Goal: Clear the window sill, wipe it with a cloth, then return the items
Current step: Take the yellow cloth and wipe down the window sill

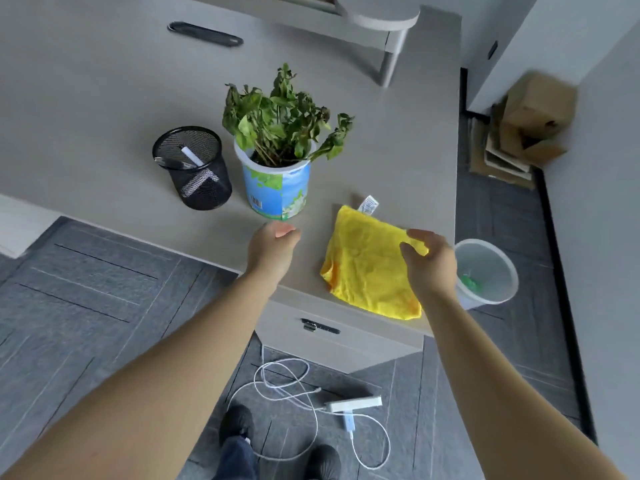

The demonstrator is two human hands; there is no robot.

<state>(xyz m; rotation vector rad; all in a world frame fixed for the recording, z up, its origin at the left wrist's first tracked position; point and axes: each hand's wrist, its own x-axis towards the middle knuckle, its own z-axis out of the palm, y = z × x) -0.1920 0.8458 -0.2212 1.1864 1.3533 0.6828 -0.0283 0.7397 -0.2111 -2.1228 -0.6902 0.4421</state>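
Observation:
A wilted green plant in a blue-and-white plastic tub (277, 188) stands on the beige desk (104, 109). Left of it is a black mesh pen holder (194, 168) with pens inside. A crumpled yellow cloth (370, 265) lies flat near the desk's front right corner. My left hand (272, 251) hovers just in front of the tub, fingers loosely curled, holding nothing. My right hand (429, 261) is over the cloth's right edge with fingers spread; its fingertips are at the cloth but I see no grip.
A black clip-like object (204, 33) lies at the back of the desk beside a grey stand (381, 19). A white bin (488, 271) stands on the floor right of the desk. Cardboard boxes (526, 123) lean against the wall. A white cable and power strip (353, 403) lie by my feet.

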